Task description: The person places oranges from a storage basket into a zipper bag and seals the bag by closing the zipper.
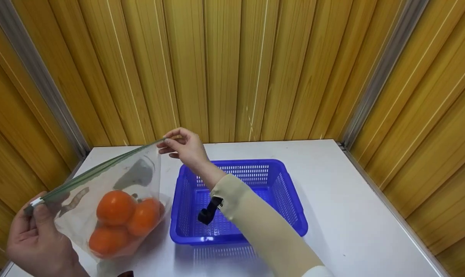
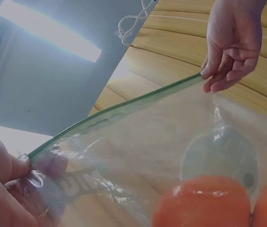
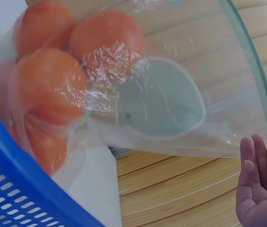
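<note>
A clear zip bag (image 1: 145, 169) with a green zip strip hangs between the two hands, several round orange-red fruits (image 1: 115, 207) bunched at its bottom. Their exact kind is hard to tell through the plastic. My left hand (image 1: 44, 238) pinches the near end of the strip, beside a small white slider (image 1: 36, 201). At the far top corner, my right hand (image 1: 188, 148) pinches the strip's other end between thumb and fingers. The strip slopes upward from left to right. A grey-green printed patch (image 3: 164, 99) shows on the bag in the right wrist view.
A blue perforated plastic basket (image 1: 238, 239) stands on the white table (image 1: 355, 215) to the right of the bag, under the right forearm. A black strap end (image 1: 207, 215) dangles from the right wrist. Wood-patterned walls (image 1: 224, 69) enclose the table's back and sides.
</note>
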Available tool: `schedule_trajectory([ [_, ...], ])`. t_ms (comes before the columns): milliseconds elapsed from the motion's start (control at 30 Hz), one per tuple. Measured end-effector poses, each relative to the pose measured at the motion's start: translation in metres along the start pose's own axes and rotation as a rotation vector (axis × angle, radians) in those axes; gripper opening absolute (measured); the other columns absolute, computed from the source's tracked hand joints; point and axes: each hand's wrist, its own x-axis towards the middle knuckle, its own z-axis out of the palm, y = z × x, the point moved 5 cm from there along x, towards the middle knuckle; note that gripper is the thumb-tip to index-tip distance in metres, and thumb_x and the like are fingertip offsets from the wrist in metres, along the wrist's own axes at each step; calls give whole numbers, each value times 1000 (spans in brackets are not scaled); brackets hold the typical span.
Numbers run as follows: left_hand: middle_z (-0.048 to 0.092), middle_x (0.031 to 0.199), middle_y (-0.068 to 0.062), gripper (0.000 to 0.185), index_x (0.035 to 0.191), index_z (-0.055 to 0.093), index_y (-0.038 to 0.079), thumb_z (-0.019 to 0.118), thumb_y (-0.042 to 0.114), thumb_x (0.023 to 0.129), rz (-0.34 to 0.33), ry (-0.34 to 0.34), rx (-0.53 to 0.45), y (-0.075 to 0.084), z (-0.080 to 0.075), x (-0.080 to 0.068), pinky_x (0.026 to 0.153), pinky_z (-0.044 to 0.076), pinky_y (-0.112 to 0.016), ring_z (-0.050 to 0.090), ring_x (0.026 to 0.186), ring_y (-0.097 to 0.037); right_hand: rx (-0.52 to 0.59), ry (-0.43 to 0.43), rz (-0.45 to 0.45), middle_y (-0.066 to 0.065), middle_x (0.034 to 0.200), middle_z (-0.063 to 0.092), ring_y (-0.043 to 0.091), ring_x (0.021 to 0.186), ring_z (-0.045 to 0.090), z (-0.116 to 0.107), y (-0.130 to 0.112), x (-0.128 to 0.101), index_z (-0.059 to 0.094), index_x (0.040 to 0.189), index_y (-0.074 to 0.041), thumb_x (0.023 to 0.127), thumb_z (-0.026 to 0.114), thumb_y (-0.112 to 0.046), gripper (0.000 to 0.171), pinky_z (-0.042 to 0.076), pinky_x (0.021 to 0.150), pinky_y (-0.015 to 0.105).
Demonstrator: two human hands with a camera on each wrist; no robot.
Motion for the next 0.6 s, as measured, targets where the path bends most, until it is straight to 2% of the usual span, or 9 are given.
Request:
schedule_trajectory([
  [133, 80, 89, -11, 29, 110, 71, -16, 76, 4, 90, 18, -9, 0, -1, -1, 4, 89, 58, -22, 79, 82, -16, 2, 3, -24, 16, 105, 79, 19, 89, 79, -2, -9, 0, 67, 107, -8, 101, 63, -8, 7, 59, 71, 25],
  [333, 81, 91, -5, 30, 117, 72, -10, 72, 9, 93, -49, -35, 121, -1, 5, -1, 86, 59, -17, 77, 84, -13, -38, 66, 15, 14, 103, 80, 12, 78, 75, -9, -6, 0, 68, 108, -8, 102, 63, -7, 8, 55, 65, 21],
  [400, 81, 91, -4, 30, 118, 72, -8, 73, 10, 93, -71, -28, 140, 0, 7, -3, 86, 60, -16, 77, 83, -13, -84, 103, -9, 14, 99, 80, 8, 75, 72, -9, -10, -2, 67, 112, -7, 102, 63, -7, 11, 53, 65, 19],
  [500, 81, 96, -4, 31, 118, 73, -8, 76, 8, 91, -84, -4, 112, 0, 10, -7, 83, 60, -19, 78, 81, -11, -171, 167, -125, 10, 92, 74, 3, 76, 62, -2, -26, -10, 65, 118, -5, 100, 64, -6, 18, 49, 67, 16],
  [600, 81, 99, -11, 35, 113, 71, -16, 81, -1, 83, -78, 6, -39, -2, 14, -10, 76, 62, -26, 79, 78, -17, -288, 159, -313, 7, 94, 67, 3, 84, 57, 15, -48, -25, 67, 116, -4, 98, 67, -6, 19, 49, 74, 16],
])
